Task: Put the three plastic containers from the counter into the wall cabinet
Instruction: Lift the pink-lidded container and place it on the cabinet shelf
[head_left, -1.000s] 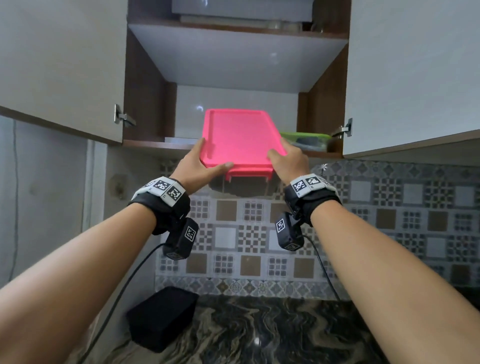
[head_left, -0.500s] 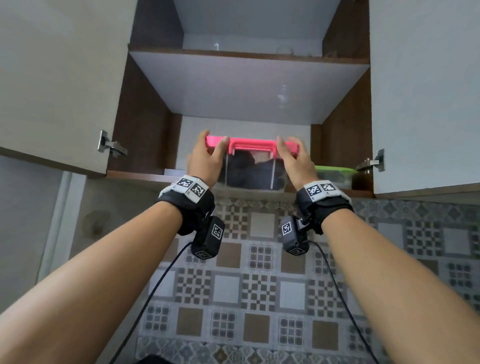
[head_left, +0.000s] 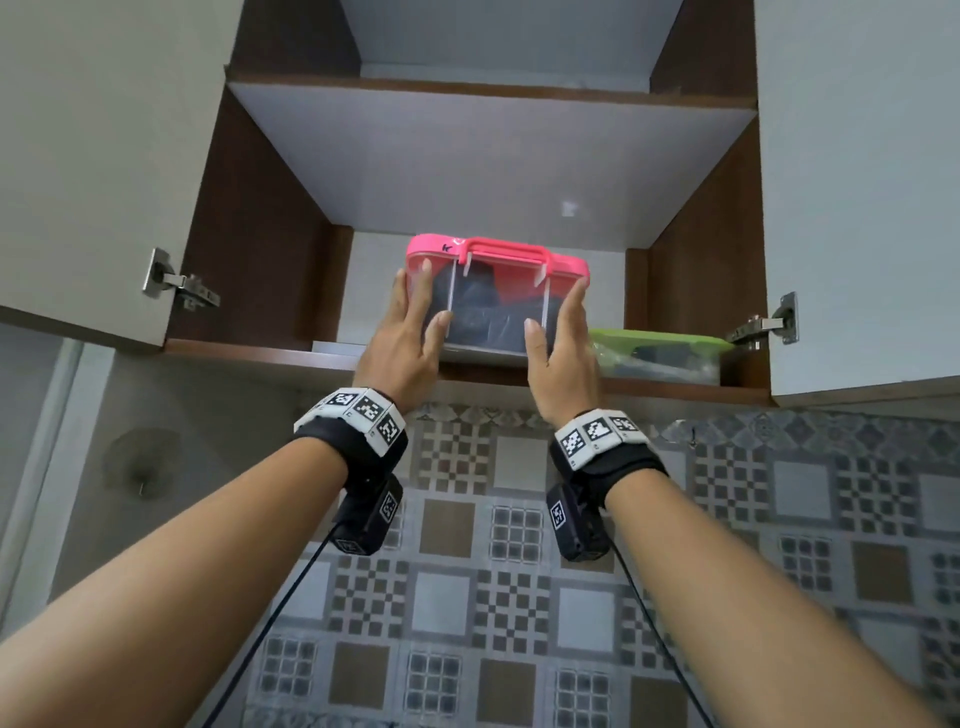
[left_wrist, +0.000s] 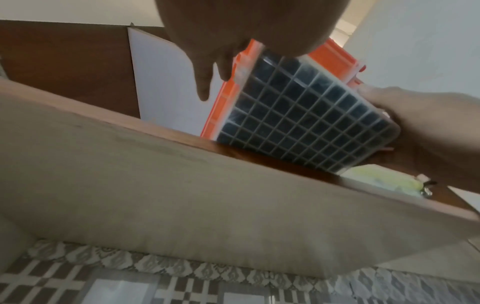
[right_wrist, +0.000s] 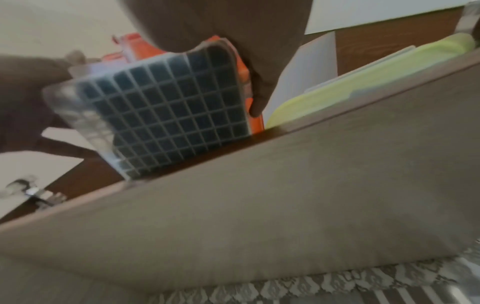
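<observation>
A clear container with a pink lid (head_left: 493, 312) and dark contents sits tilted at the front of the wall cabinet's lower shelf (head_left: 249, 351). Its gridded underside (left_wrist: 298, 115) (right_wrist: 168, 107) shows from below, the near edge raised off the shelf. My left hand (head_left: 410, 332) (left_wrist: 221, 41) holds its left side with the thumb across the front face. My right hand (head_left: 563, 343) (right_wrist: 233, 30) holds the right side the same way. A green-lidded container (head_left: 660, 356) (left_wrist: 384, 183) (right_wrist: 363, 82) lies flat on the same shelf, just to the right.
Both cabinet doors stand open, the left door (head_left: 93, 156) and the right door (head_left: 857, 182), with hinges at shelf height. An upper shelf (head_left: 493, 88) spans the cabinet above. The shelf's left part shows bare. Patterned wall tiles (head_left: 519, 545) run below the cabinet.
The pink-lidded container rose from below the shelf edge onto the lower shelf and moved inward. Both hands slid from the lid rim down to the container's sides.
</observation>
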